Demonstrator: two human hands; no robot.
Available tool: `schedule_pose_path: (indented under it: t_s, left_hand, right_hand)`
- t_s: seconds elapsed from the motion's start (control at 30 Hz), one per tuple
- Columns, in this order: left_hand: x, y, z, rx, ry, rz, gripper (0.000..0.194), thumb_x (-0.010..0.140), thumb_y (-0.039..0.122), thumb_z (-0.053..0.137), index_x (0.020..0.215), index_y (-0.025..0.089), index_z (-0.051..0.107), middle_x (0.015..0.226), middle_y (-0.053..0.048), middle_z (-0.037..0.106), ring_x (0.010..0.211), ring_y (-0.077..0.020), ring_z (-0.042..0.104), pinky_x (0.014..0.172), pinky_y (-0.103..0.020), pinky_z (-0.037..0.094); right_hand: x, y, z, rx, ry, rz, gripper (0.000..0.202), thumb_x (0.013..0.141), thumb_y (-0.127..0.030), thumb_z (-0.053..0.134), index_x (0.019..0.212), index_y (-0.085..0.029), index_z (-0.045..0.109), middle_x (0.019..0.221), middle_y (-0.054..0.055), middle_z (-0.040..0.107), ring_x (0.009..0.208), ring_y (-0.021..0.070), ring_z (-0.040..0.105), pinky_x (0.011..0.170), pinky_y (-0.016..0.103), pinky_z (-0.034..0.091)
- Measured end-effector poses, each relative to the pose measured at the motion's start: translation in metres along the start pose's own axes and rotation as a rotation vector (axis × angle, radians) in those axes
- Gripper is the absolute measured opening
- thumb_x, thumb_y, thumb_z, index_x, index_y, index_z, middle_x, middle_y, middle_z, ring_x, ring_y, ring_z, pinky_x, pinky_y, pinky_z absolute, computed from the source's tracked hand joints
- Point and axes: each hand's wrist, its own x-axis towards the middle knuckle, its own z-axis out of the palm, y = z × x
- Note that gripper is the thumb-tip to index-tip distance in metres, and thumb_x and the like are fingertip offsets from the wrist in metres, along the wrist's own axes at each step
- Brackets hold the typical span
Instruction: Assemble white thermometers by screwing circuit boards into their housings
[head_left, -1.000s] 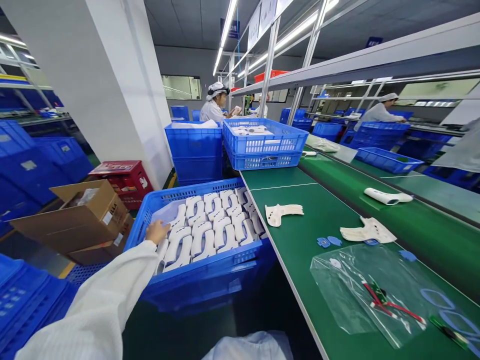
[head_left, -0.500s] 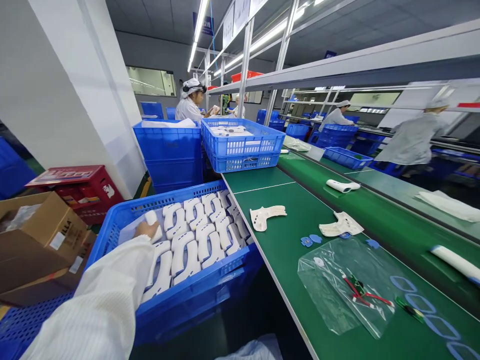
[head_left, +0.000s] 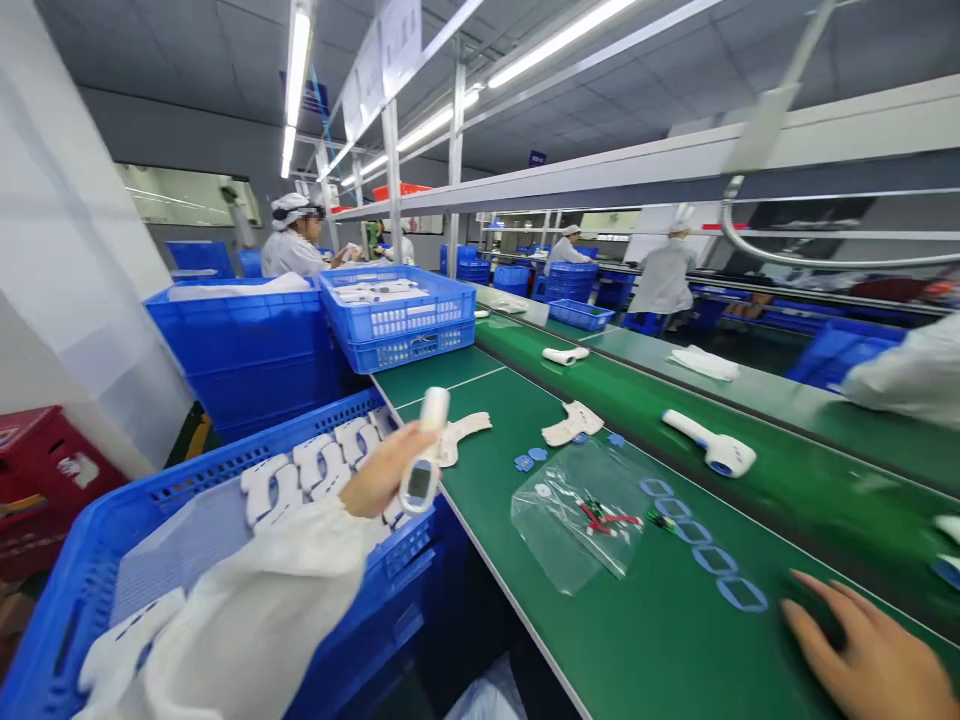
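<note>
My left hand (head_left: 384,472) is closed around a white handheld device (head_left: 420,485) with a small dark screen, held up over the right edge of the blue crate (head_left: 187,482). White shells (head_left: 321,466) stand in rows in that crate. At the lower right, my right hand (head_left: 874,650) is above the green table (head_left: 660,640), fingers apart, with a dark patch between thumb and fingers that is too blurred to make out. Left of it lie blue oval rings (head_left: 742,594) and a clear plastic bag (head_left: 559,540) with red wires and a green board.
White devices (head_left: 716,450) lie on the green conveyor belt (head_left: 622,400). Two white shell halves (head_left: 574,424) and small blue parts (head_left: 523,463) are on the table. Stacked blue crates (head_left: 405,330) stand at its far end. People in white work beyond, one sleeve (head_left: 907,375) at the right.
My left hand has risen out of the crate and moved right with the white device. My right hand has come into view at the lower right. The view has turned to the right.
</note>
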Motion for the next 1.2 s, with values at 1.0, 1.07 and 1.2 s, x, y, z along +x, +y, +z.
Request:
schedule_pose_path:
  t_s: [1.0, 1.07, 1.2]
  left_hand:
    - [-0.010, -0.054, 0.332, -0.002, -1.129, -0.113, 0.044, 0.078, 0.054, 0.048, 0.094, 0.017, 0.067, 0.087, -0.005, 0.068, 0.077, -0.0195, 0.059, 0.066, -0.025, 0.043]
    - [-0.015, -0.061, 0.337, -0.026, -0.968, -0.071, 0.043, 0.079, 0.054, 0.048, 0.080, 0.015, 0.066, 0.075, -0.004, 0.065, 0.068, -0.0165, 0.057, 0.061, -0.024, 0.042]
    - [-0.020, -0.064, 0.339, -0.067, -0.694, 0.035, 0.044, 0.081, 0.053, 0.044, 0.063, 0.015, 0.058, 0.055, -0.001, 0.059, 0.051, -0.0129, 0.051, 0.052, -0.023, 0.040]
  right_hand:
    - [-0.115, -0.016, -0.113, 0.635, 0.241, 0.404, 0.025, 0.074, -0.033, 0.066, 0.092, -0.022, 0.053, 0.087, 0.003, 0.062, 0.079, 0.0154, 0.061, 0.069, 0.026, 0.051]
    - [-0.117, -0.017, -0.110, 0.580, 0.212, 0.382, 0.024, 0.075, -0.032, 0.064, 0.093, -0.022, 0.052, 0.089, 0.003, 0.063, 0.080, 0.0157, 0.061, 0.069, 0.027, 0.051]
    - [-0.123, -0.023, -0.105, 0.379, 0.049, 0.303, 0.019, 0.077, -0.031, 0.062, 0.091, -0.023, 0.053, 0.085, 0.001, 0.064, 0.076, 0.0156, 0.061, 0.068, 0.026, 0.049]
